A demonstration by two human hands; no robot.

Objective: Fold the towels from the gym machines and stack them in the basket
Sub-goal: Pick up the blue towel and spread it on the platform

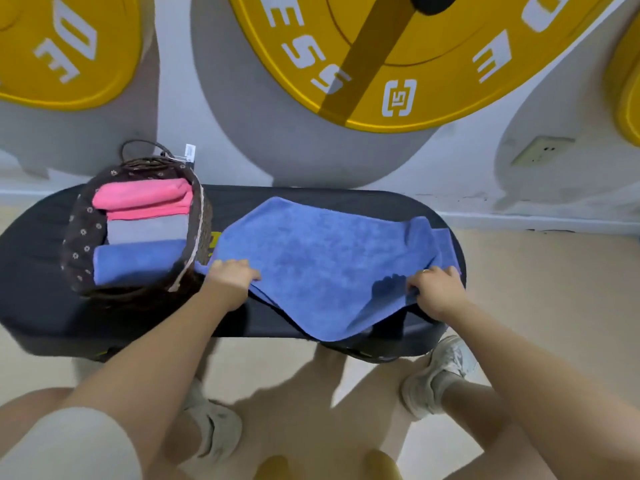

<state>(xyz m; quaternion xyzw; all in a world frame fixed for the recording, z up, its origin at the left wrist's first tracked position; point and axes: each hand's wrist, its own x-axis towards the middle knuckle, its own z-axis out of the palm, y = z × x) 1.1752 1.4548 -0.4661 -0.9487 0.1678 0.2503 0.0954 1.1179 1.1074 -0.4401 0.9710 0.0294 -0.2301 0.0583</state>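
Observation:
A blue towel [322, 258] lies spread over the right half of a black padded bench [38, 282], its near corner hanging over the front edge. My left hand [230, 275] grips the towel's left edge beside the basket. My right hand [436, 289] grips its right edge, where the cloth bunches up. A dark wicker basket [78, 251] with a flowered lining stands on the bench's left end. Folded towels lie inside it side by side: pink [142, 199], grey [147, 230] and blue [138, 259].
The bench stands against a white wall painted with large yellow weight plates [398, 57] and a wall socket [540, 150]. My two shoes [440, 372] stand on the beige floor in front of the bench. A tag [189, 153] hangs at the basket's handle.

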